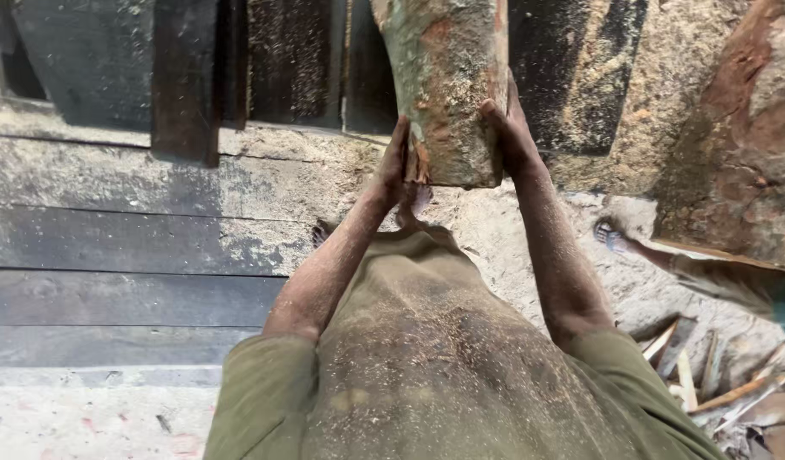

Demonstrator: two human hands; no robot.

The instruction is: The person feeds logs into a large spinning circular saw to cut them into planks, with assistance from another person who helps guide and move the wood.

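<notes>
Log (448,85) end gripped between left hand (394,166), right hand (510,128), sawdust-covered planks (137,238) below

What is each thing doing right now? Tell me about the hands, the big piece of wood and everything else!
Left hand: open, pressed flat against the log's left side.
Right hand: open, pressed against the log's right side.
Log: held up between both hands, bark rough and dusty.
Dark planks: lying flat, sprinkled with sawdust.
Second big log: resting at the right, reddish bark.
Wood scraps: piled loosely on the ground.
Another person's foot: in a sandal, on the sawdust.
</notes>
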